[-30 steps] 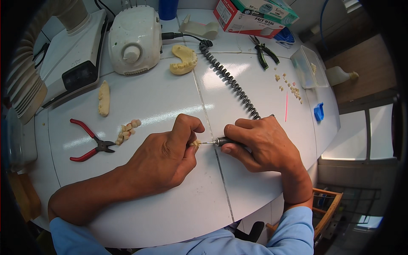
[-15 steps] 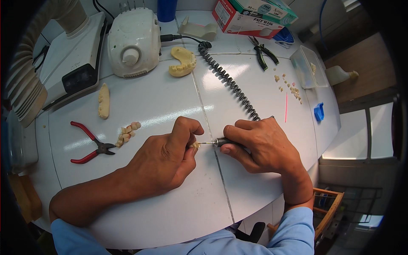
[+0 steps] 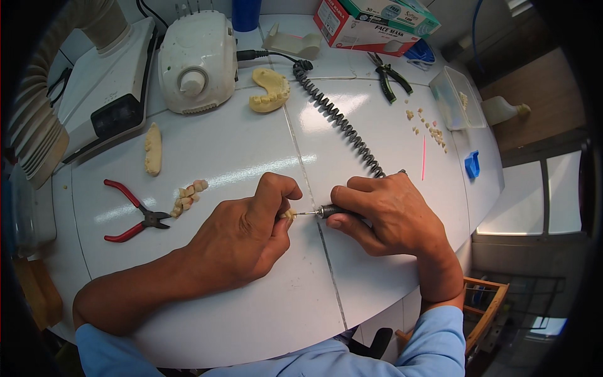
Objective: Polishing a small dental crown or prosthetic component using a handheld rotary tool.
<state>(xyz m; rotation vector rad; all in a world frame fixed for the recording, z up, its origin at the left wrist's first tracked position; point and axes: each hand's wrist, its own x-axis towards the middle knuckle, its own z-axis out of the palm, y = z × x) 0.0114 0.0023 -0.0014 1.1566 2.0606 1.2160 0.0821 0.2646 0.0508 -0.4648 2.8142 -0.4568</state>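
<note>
My left hand (image 3: pixel 248 235) pinches a small cream tooth piece (image 3: pixel 288 214) between thumb and fingers, resting on the white table (image 3: pixel 251 157). My right hand (image 3: pixel 386 213) grips a rotary handpiece (image 3: pixel 328 211) whose thin metal bur points left and touches the tooth piece. A black coiled cable (image 3: pixel 339 119) runs from the handpiece back toward the white motor unit (image 3: pixel 198 60).
Red-handled pliers (image 3: pixel 135 213) and a short row of cream teeth (image 3: pixel 188 196) lie left of my hands. A jaw cast (image 3: pixel 271 91), a cast strip (image 3: pixel 152 147), black pliers (image 3: pixel 389 75), loose teeth (image 3: pixel 430 129), a clear tray (image 3: pixel 457 97), a blue clip (image 3: pixel 472 164) and a box (image 3: pixel 370 22) sit farther back.
</note>
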